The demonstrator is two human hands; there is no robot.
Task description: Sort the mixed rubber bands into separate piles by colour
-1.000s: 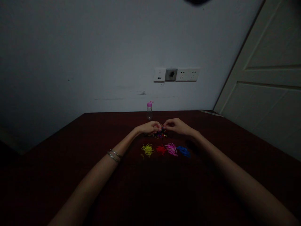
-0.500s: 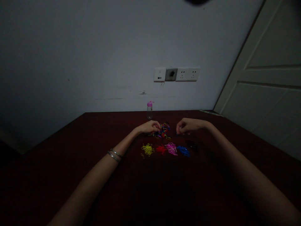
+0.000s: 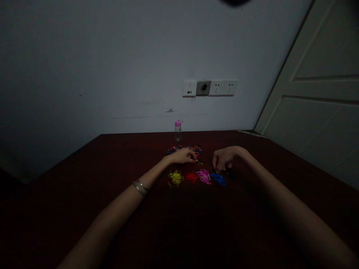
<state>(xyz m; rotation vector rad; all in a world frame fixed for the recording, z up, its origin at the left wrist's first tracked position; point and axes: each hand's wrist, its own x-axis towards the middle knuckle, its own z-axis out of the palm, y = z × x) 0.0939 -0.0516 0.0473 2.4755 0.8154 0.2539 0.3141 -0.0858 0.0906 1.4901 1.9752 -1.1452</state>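
A mixed heap of small coloured rubber bands [image 3: 198, 150] lies on the dark table. My left hand [image 3: 183, 155], fingers curled together, rests at the heap's near edge beside a loose yellow band [image 3: 199, 163]; whatever its fingertips pinch is too small to make out. To the right, my right hand [image 3: 223, 157] points down with its fingertips pinched at the top of the blue band pile [image 3: 218, 179]. A blue rubber band seems to be in that pinch. Left of the blue pile lie pink bands [image 3: 204, 176], red bands [image 3: 192, 177] and yellow bands [image 3: 176, 178]. Black bands [image 3: 230, 172] are partly hidden under my right hand.
Behind the heap stands a small clear bottle [image 3: 177, 133] with a pink lid. The dark red-brown table [image 3: 134, 145] meets a pale wall with a row of sockets [image 3: 209, 88]. A panelled door [image 3: 316, 89] is at the right.
My right hand has come down and nearer, from beside the mixed heap to the blue pile. My left hand has shifted slightly right and nearer, exposing more of the heap behind it.
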